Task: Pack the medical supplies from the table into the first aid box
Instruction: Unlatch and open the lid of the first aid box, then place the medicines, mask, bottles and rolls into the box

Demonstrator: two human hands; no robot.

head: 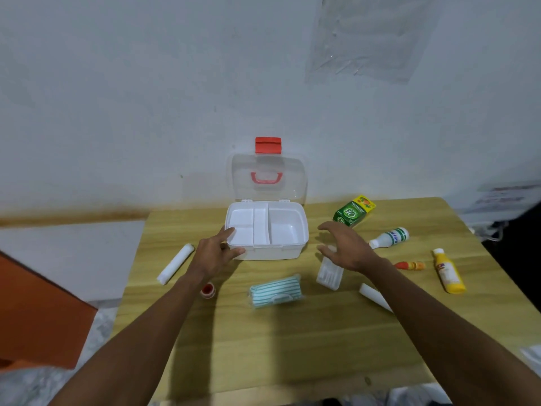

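Note:
The white first aid box (288,249) stands open at the back middle of the wooden table, its clear lid (268,180) with a red latch leaning on the wall. A white tray with compartments sits inside. My left hand (216,250) touches the box's front left corner, thumb on the rim. My right hand (344,247) hovers to the right of the box, fingers spread, holding nothing, above a clear plastic case (329,273). A pack of striped masks (275,291) lies in front of the box.
A white bandage roll (175,263) and a small red-capped jar (208,290) lie left. To the right lie a green carton (352,213), a white bottle (388,237), a small red tube (409,265), a yellow bottle (448,271) and a white roll (374,297).

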